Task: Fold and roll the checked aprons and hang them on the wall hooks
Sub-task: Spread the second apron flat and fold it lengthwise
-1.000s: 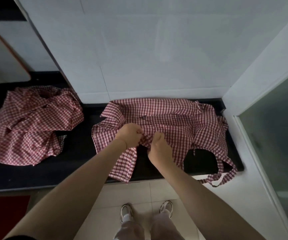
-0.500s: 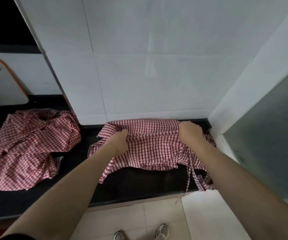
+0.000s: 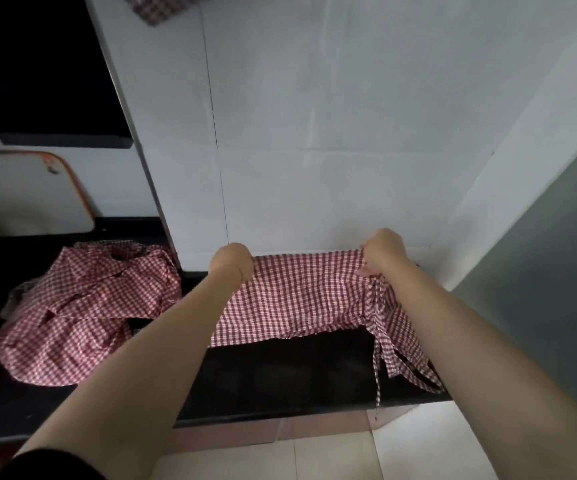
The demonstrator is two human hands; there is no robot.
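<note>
Inspector: Where does the apron point(image 3: 300, 299) lie?

Assessor: At the centre of the view, against the foot of the tiled wall point(image 3: 332, 133) on the black worktop point(image 3: 280, 375). It is held up by its top edge and hangs as a folded band; its ties point(image 3: 378, 348) trail towards five o'clock, over the worktop's front edge.

Inspector: And the hands?

Assessor: The left hand point(image 3: 232, 261) grips the band's top corner at nine o'clock, its fingers clenched round the cloth. The right hand point(image 3: 382, 251) pinches the opposite corner at three o'clock. The band is stretched between them.

Inspector: How will it handle?

Assessor: By judgement: light, thin cotton, limp, not fragile. It sags wherever it is unsupported, so the two corners are the sound holds for folding. The loose ties could snag or drag.

Inspector: Anything else?

Assessor: A second checked apron point(image 3: 86, 313) lies crumpled at nine o'clock, untouched. Checked cloth point(image 3: 162, 8) shows on the wall at eleven o'clock; no hook is visible.
</note>
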